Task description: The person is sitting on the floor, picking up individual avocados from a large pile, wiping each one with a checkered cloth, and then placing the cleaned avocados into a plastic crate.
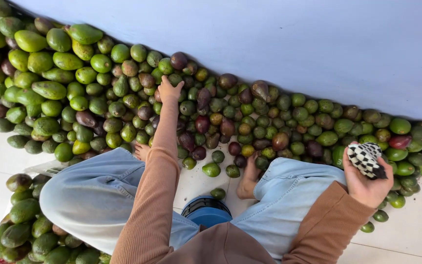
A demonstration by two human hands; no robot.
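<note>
A large pile of green and dark purple avocados (pixel 230 117) lies on the floor along a pale blue wall. My left hand (pixel 168 90) reaches far into the pile, its fingers curled over avocados near the wall; I cannot tell whether it grips one. My right hand (pixel 367 183) is raised at the right above my knee and holds a black-and-white checkered cloth (pixel 366 159). My arms are in brown ribbed sleeves. My knees in light blue jeans (pixel 94 190) spread apart, with bare feet (pixel 248 181) at the pile's edge.
Larger avocados (pixel 45 63) heap up at the upper left, and another heap (pixel 30 225) lies at the lower left beside my left knee. A blue round stool (pixel 206 211) shows between my legs. White tiled floor (pixel 416 230) extends at the lower right.
</note>
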